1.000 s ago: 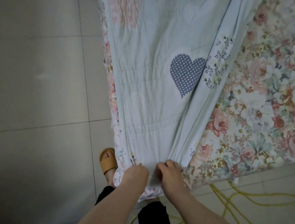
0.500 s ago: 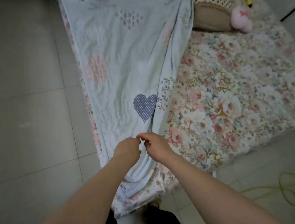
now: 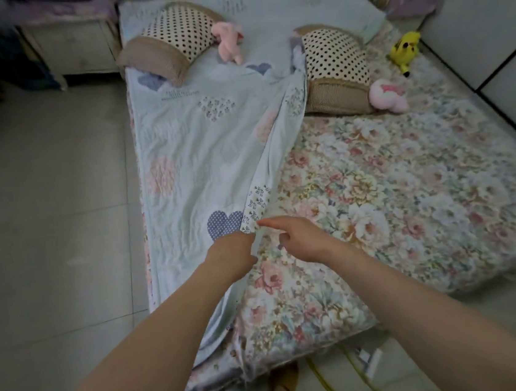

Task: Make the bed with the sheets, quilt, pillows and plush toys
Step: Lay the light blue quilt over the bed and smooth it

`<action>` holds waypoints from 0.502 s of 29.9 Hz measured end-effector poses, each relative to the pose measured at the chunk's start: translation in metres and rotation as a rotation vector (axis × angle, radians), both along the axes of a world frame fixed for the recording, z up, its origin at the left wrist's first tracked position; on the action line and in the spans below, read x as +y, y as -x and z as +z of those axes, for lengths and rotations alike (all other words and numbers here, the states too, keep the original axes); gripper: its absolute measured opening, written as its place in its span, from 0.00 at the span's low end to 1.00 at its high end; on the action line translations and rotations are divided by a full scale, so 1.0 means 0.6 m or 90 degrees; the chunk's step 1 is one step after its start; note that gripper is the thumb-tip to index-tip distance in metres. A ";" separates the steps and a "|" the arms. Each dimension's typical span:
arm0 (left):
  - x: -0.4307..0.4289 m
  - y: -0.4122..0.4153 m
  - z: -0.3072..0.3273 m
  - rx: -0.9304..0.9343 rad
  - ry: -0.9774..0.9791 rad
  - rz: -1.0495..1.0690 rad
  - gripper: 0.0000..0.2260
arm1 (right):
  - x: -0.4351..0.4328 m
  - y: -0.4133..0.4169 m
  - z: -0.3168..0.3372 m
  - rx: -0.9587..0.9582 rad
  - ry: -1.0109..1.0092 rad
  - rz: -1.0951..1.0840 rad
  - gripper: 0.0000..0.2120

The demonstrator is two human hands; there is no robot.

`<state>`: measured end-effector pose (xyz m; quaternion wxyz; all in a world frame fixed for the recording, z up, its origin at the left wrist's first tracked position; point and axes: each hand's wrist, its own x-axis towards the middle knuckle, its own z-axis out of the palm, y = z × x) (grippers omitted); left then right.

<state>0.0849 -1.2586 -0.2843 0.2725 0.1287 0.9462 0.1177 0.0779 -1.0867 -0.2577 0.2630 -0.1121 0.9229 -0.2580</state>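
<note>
A pale blue quilt [image 3: 199, 144] with heart patches covers the left half of the bed, its folded edge running diagonally. The flowered sheet [image 3: 395, 199] shows on the right half. My left hand [image 3: 233, 254] is closed on the quilt's edge near a dotted blue heart. My right hand [image 3: 300, 238] pinches the same edge just beside it. Two polka-dot pillows [image 3: 178, 34] [image 3: 334, 55] lie at the head. A pink plush toy [image 3: 228, 42] rests on the quilt, a second pink plush toy [image 3: 389, 100] by the right pillow, a yellow plush toy [image 3: 404, 48] at the far right.
Grey floor tiles [image 3: 49, 238] run along the bed's left side. A yellow cable [image 3: 329, 383] lies on the floor by my feet. A white cabinet [image 3: 72, 46] stands at the head on the left, and a pale wall panel [image 3: 487, 18] borders the bed on the right.
My hands left the quilt's bottom corner and rose along its folded edge to beside the dotted heart. My head lifted, so the pillows and toys came into view.
</note>
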 end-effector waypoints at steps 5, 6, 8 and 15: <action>0.038 0.010 0.025 0.029 0.008 -0.011 0.24 | 0.034 -0.008 0.022 0.027 -0.010 0.011 0.27; 0.040 0.008 0.030 0.033 0.007 -0.008 0.24 | 0.038 -0.015 0.029 0.024 -0.012 0.013 0.27; 0.034 0.010 0.033 0.045 0.016 -0.003 0.23 | 0.036 -0.022 0.031 0.021 -0.009 0.013 0.28; -0.003 0.029 0.041 0.072 0.029 0.022 0.15 | -0.001 -0.009 0.038 0.049 -0.028 0.000 0.32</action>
